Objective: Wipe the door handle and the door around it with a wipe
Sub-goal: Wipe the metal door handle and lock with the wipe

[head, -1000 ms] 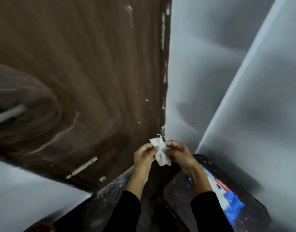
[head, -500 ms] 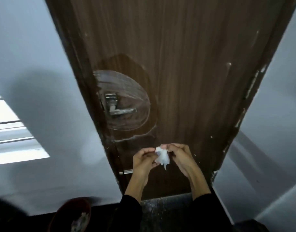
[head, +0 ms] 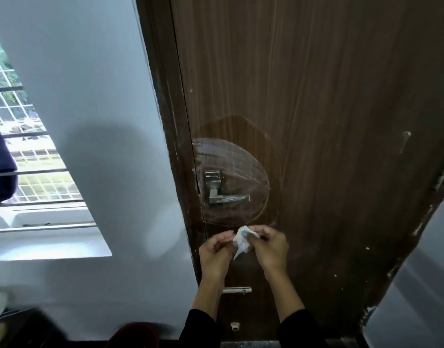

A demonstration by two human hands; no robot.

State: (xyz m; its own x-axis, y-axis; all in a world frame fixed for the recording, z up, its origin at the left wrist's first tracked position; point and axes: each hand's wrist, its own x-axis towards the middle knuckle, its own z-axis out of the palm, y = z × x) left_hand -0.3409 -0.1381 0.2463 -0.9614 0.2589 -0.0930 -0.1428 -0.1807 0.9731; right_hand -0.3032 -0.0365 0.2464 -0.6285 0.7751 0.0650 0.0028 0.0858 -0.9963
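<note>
While both hands met in front of the brown door [head: 328, 121], a small crumpled white wipe [head: 241, 241] sat pinched between them, just below the door handle [head: 223, 190]. The left hand [head: 215, 254] had its fingers curled narrow around the wipe's left side, and the right hand [head: 269, 244] gripped the other side with thumb and fingertips close together, a painted nail showing against the white. A twisted tail of the wipe hung down between the two palms. Neither hand touched the handle; they hovered near it, lower on the panel. That handle was a metal lever on a square plate, pointing to the right, close to the door's left edge. Around it lay a rounded, glossy patch with pale streaks, and a wider, darker arc showed above that. Further down the door, between the forearms, a small metal bolt [head: 237, 290] was fixed flat, and a little fitting [head: 234, 326] sat lower, near the black sleeves [head: 200, 330]. Pale scuffs and chips ran along the door's right edge. Off to the left stood a pale wall [head: 90, 96] and a barred window [head: 20, 146] with daylight behind it.
</note>
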